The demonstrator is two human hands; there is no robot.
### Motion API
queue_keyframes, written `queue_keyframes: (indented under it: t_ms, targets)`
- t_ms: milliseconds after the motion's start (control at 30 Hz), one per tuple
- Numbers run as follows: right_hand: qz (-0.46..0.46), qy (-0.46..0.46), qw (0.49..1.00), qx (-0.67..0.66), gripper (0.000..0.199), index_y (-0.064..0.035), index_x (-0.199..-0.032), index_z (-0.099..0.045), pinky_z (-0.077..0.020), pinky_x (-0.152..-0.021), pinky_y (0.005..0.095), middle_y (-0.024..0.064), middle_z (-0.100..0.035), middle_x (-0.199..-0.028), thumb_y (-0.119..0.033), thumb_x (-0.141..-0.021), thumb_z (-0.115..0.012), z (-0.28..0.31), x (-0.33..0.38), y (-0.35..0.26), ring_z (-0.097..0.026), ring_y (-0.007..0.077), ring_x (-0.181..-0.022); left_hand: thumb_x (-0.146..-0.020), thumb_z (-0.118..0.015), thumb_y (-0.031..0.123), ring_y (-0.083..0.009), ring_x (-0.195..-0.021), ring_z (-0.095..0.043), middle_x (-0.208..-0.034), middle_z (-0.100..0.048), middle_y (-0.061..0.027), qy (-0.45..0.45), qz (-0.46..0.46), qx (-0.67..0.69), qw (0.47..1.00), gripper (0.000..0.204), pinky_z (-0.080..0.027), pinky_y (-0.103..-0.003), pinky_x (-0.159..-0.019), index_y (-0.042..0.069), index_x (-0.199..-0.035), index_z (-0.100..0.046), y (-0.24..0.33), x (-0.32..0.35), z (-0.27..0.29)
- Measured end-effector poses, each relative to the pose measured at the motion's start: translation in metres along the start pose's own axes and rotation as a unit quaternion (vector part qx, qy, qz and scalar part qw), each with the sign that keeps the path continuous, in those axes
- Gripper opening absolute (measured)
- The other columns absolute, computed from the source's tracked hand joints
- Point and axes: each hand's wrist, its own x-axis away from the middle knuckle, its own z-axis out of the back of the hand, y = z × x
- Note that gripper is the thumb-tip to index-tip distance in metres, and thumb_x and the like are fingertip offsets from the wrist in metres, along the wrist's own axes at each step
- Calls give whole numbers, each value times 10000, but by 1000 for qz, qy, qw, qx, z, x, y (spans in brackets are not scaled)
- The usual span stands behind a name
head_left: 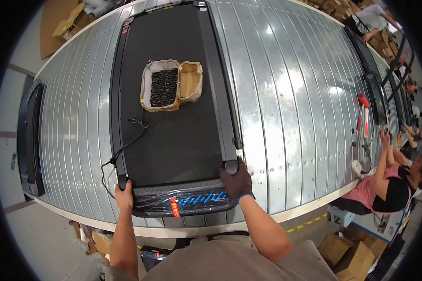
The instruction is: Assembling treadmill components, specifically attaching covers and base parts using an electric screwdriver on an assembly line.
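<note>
A black treadmill (173,140) lies lengthwise in front of me on the slatted metal table. At its near left corner, my bare left hand (124,195) is closed on the edge by the black end cap (123,181). My right hand (237,181), in a dark glove, grips the near right corner. Between them is the plastic-wrapped front cover (185,201), with blue stripes and a red tag. On the belt stands an open carton (160,107) full of small black parts, probably screws, beside an almost bare carton half (190,82). A black cable (126,146) trails off the left side.
Red-handled tools (363,112) lie on the metal table (286,131) to the right. Another dark frame (34,140) stands at the far left. A co-worker in pink and black (384,187) works at the right. Cardboard boxes (351,253) sit below the table's edge.
</note>
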Motion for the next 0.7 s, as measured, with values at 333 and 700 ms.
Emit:
queue_keyframes:
  t_ms: [333,700]
  targets:
    - [-20,-38,999,-24,918,53,-1388,-447,-487,-1025,465,280,-620,-1285,-486,-736,-804,-31,33,-34,-611,432,-1180,-877,-730,417,-241,-936,-666,-994,-727,-154,-35,6,60,998,565,-502,-372,-892,-76,-1151,-690,-75,-47,22]
    - [498,-106,854,-109,219,-109,-628,-575,-475,-537,442,82,-578,-628,-152,-721,-769,-83,96,-44,-619,313,-600,-971,-594,554,-429,-1252,-554,-1328,-584,-337,56,-93,-74,991,824,-378,-433,-1109,-179,-1338,-509,-115,-68,92]
